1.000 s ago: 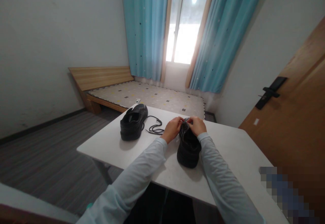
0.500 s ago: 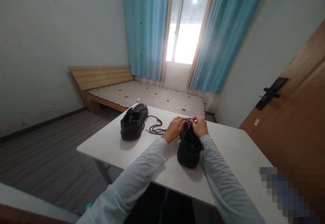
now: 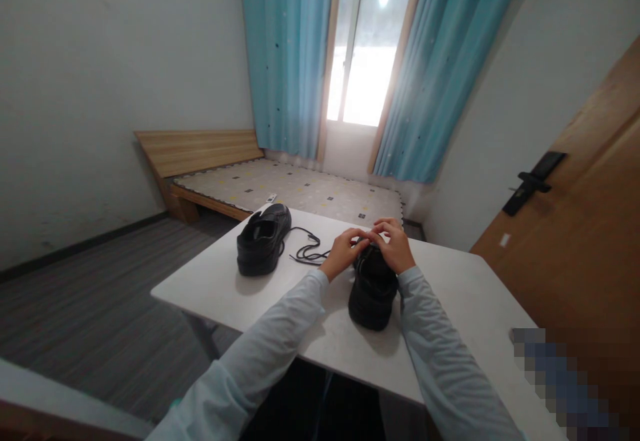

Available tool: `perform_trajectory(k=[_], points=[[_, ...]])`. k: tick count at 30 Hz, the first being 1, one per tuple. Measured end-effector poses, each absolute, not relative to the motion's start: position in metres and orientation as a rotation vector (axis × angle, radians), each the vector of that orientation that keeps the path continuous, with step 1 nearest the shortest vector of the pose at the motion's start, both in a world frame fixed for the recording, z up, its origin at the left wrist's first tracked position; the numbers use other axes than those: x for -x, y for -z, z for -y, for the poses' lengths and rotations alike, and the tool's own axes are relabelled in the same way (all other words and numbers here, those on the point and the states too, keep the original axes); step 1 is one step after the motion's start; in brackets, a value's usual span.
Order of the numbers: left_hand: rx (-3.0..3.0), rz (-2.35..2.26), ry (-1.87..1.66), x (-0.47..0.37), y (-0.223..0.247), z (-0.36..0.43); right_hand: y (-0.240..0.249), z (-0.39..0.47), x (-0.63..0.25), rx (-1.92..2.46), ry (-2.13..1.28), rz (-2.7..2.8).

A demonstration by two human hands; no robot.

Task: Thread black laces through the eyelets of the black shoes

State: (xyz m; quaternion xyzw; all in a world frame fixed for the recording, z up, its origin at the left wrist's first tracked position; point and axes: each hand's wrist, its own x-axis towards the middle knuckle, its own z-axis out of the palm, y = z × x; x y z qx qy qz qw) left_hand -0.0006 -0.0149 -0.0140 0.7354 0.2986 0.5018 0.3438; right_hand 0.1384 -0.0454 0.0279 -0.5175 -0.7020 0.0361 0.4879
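A black shoe [image 3: 371, 304] stands on the white table [image 3: 320, 334] in front of me, its heel towards me. Both hands meet over its far end, by the tongue and eyelets. My left hand [image 3: 345, 251] comes in from the left with thumb and fingers pinched. My right hand [image 3: 395, 246] is closed in a pinch from the right, its fingertips against those of the left. What the fingertips hold is too small to make out. A loose black shoelace [image 3: 307, 251] lies curled on the table, left of my left hand. Farther left stands a second black shoe [image 3: 263, 241].
Behind the table is a bed [image 3: 300, 184] with a patterned mattress, and a small white object [image 3: 271, 198] lies on it. A wooden door [image 3: 575, 227] with a black handle is at the right. Blue curtains [image 3: 290, 61] flank the window.
My right hand has shifted slightly right and turned over the front of the shoe. The fingertips of both hands have come together. The second shoe has not moved.
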Motion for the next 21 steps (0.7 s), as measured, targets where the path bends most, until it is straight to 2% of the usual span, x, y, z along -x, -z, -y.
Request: perform_trajectory(k=[5,11,21], points=[[-1.812,-0.705,-1.368,-0.001,0.009,0.017,-0.021,0.037,-0.159,1.554,-0.047,1.534],[-1.701,-0.614,-1.432,-0.001,0.001,0.022,-0.017,0.035,-0.178,1.733,-0.763,1.345],[-1.568,-0.535,-1.521,-0.004,-0.005,0.022,-0.024,0.047,-0.202,1.508,-1.210,1.120]])
